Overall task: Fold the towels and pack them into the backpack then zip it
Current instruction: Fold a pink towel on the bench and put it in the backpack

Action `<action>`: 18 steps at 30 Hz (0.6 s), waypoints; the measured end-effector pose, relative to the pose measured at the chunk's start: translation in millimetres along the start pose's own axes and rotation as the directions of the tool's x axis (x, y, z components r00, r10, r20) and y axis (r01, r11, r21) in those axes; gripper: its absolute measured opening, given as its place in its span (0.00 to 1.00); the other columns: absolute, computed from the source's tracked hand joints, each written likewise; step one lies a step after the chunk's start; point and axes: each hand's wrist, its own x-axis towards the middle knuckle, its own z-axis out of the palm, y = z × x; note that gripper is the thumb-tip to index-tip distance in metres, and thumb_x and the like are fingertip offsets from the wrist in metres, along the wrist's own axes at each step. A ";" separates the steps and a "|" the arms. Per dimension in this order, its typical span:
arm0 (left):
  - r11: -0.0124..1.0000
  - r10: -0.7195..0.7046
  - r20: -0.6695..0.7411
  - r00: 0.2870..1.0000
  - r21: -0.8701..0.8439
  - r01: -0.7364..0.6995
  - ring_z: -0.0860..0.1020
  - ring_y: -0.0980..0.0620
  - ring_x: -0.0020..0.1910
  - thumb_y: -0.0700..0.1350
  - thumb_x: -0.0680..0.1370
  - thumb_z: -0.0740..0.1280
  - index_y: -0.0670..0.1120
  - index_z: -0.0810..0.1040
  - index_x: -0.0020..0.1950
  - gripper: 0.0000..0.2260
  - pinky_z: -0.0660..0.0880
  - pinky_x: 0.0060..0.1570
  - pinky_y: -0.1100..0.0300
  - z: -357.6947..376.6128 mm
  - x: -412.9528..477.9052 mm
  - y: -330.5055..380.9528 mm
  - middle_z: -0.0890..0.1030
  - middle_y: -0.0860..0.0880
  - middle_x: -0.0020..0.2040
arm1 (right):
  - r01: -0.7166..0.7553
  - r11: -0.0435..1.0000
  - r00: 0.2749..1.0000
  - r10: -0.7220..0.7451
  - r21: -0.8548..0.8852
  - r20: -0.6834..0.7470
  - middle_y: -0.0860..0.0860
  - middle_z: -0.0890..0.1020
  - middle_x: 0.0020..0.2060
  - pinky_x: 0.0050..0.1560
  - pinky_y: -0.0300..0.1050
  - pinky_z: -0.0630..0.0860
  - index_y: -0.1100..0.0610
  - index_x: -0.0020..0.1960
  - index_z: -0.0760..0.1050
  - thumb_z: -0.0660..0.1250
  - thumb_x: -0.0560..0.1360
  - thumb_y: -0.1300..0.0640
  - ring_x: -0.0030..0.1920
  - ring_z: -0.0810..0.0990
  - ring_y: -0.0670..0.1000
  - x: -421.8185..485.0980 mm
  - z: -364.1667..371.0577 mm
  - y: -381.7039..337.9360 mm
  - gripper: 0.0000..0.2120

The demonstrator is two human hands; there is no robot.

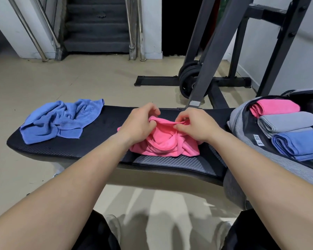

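A crumpled pink towel (163,143) lies in the middle of the black bench (101,147). My left hand (141,121) pinches its far edge on the left, and my right hand (195,125) pinches the same edge on the right. A crumpled blue towel (61,120) lies at the bench's left end. At the right end the grey backpack (242,130) lies open, and inside it sit three folded towels: a pink one (275,107), a grey one (287,121) and a blue one (300,143).
A black weight rack (217,56) with weight plates (190,78) stands behind the bench. Grey stairs (98,27) with metal railings rise at the back. The floor is beige tile. My knees show at the bottom edge.
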 end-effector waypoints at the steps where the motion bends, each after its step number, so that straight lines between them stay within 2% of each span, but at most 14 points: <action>1: 1.000 0.010 -0.002 1.000 -0.001 -0.010 0.76 0.57 0.43 0.36 0.76 0.63 0.50 0.77 0.55 0.12 0.73 0.50 0.61 -0.8 -0.7 3.3 0.81 0.55 0.51 | 0.013 1.000 1.000 -0.013 -0.004 -0.007 0.42 0.81 0.40 0.49 0.52 0.78 0.46 0.45 0.82 0.69 0.76 0.46 0.46 0.79 0.48 1.4 -0.9 -2.1 0.05; 5: 0.989 0.012 -0.064 0.998 0.145 -0.003 0.78 0.49 0.43 0.37 0.72 0.63 0.54 0.76 0.49 0.12 0.75 0.45 0.54 -13.5 -2.3 7.1 0.81 0.55 0.42 | -0.010 0.997 0.995 0.018 0.082 -0.102 0.45 0.82 0.38 0.48 0.53 0.78 0.46 0.41 0.79 0.65 0.79 0.47 0.44 0.80 0.51 4.4 -12.7 -4.7 0.09; 8: 0.964 -0.053 -0.100 0.994 0.254 0.077 0.78 0.45 0.44 0.37 0.69 0.63 0.53 0.76 0.45 0.11 0.76 0.42 0.51 -29.3 -3.7 1.9 0.80 0.54 0.41 | -0.015 0.994 0.976 0.038 0.111 -0.215 0.47 0.84 0.42 0.51 0.54 0.78 0.49 0.45 0.83 0.66 0.79 0.47 0.48 0.81 0.53 3.8 -29.0 -5.0 0.09; 11: 0.965 -0.150 -0.153 0.977 0.194 0.179 0.80 0.47 0.42 0.38 0.67 0.65 0.52 0.76 0.43 0.10 0.78 0.41 0.50 -43.9 -7.5 0.6 0.81 0.54 0.38 | -0.040 0.996 0.959 0.061 0.083 -0.276 0.46 0.85 0.44 0.53 0.55 0.78 0.48 0.48 0.84 0.66 0.79 0.46 0.51 0.81 0.54 3.6 -49.6 -11.3 0.09; 13: 0.962 -0.213 -0.188 0.959 0.132 0.239 0.80 0.49 0.40 0.38 0.66 0.67 0.52 0.76 0.41 0.10 0.79 0.40 0.51 -51.5 -10.1 1.1 0.82 0.54 0.37 | -0.082 0.997 0.952 0.075 -0.012 -0.298 0.47 0.85 0.47 0.52 0.55 0.78 0.46 0.49 0.82 0.64 0.78 0.43 0.54 0.80 0.56 5.5 -65.9 -17.0 0.11; 18: 0.936 -0.313 -0.262 0.913 0.076 0.342 0.80 0.46 0.43 0.36 0.66 0.67 0.51 0.76 0.42 0.11 0.78 0.42 0.52 -68.1 -16.5 -8.6 0.82 0.52 0.39 | -0.219 0.962 0.891 0.128 -0.165 -0.436 0.51 0.84 0.51 0.46 0.50 0.71 0.45 0.54 0.82 0.62 0.81 0.44 0.56 0.79 0.59 15.1 -112.8 -32.5 0.11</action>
